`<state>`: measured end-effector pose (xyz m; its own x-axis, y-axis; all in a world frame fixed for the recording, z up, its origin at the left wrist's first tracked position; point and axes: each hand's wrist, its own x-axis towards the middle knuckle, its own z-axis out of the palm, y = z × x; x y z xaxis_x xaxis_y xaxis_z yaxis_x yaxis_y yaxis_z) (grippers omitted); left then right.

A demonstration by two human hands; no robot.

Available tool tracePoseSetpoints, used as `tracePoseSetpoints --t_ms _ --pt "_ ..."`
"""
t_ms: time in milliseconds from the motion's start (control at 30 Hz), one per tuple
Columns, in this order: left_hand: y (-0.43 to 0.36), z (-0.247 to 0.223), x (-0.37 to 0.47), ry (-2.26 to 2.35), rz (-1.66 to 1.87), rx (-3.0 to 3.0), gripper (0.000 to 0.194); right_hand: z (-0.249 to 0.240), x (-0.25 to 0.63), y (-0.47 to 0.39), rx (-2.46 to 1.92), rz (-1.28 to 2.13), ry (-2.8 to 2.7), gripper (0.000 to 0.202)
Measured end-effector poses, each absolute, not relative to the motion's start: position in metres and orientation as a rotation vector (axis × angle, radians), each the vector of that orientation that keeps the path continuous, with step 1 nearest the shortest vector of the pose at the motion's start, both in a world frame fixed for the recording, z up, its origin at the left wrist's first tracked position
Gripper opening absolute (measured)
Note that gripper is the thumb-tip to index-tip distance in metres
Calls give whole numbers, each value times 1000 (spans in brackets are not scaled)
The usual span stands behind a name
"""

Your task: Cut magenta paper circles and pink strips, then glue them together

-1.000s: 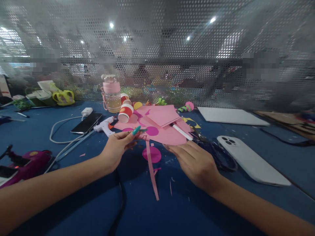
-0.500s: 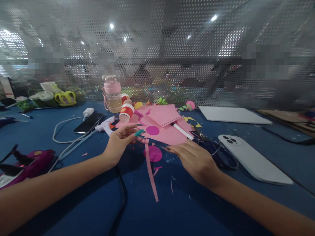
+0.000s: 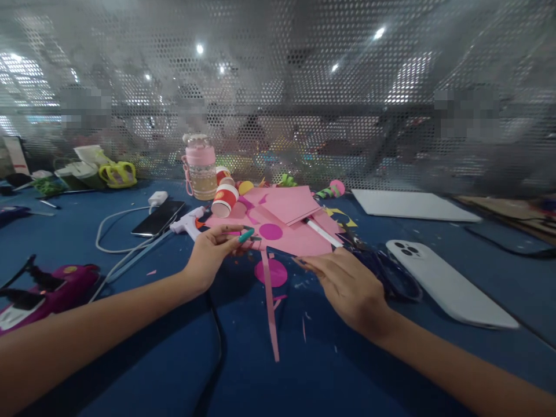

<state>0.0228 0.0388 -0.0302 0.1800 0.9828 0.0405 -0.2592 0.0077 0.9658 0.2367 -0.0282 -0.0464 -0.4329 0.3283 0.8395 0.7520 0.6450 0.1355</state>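
Head view is showing a blue table (image 3: 130, 359) with pink paper (image 3: 289, 223) lying at its middle, the landmark here. Right of the paper a white phone (image 3: 447, 281) is lying flat; left of it, a glue gun (image 3: 187, 222) and a dark phone (image 3: 158, 217); behind it, a pink bottle (image 3: 200, 169) is standing and a red cup (image 3: 225, 200) is lying on its side. The left hand (image 3: 208, 258) is pinching together on the near left edge of the paper, where a pink strip (image 3: 270, 301) is hanging from that edge. The right hand (image 3: 347, 284) is resting palm down at the paper's near right corner, fingers loosely apart, gripping nothing. Judging by this, the person is lifting and sorting the paper; the next move likely calls for a firmer two-handed hold. The strip's long axis is running from the paper towards the person, its free end pointing at the table's near edge, just past a magenta circle (image 3: 271, 272).
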Motion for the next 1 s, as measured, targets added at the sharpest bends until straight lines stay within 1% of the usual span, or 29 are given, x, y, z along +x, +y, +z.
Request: tracePoseSetpoints --t_ms 167,367,500,633,700,767,867,1000 --pt "39 -29 24 922 1190 1103 28 -45 237 -28 -882 -645 -2063 12" --pt "29 -27 26 863 1206 1245 20 -44 235 -29 -981 -642 -2205 24" --pt "15 -21 29 812 1236 1326 18 -34 226 -34 -1049 -512 -2232 24" --pt "4 -17 31 785 1271 1339 19 -18 217 -36 -1245 -261 -2223 20" --pt "2 -16 31 786 1282 1341 19 -9 214 -36 -1306 -217 -2238 21" --pt "2 -15 30 803 1298 1339 20 -1 212 -36 -1350 -300 -2248 22" --pt "7 -15 29 895 1279 1347 22 11 207 -33 -1393 -529 -2271 24" --pt "20 -23 28 972 1186 1325 25 17 197 -20 -1339 -738 -2339 26"
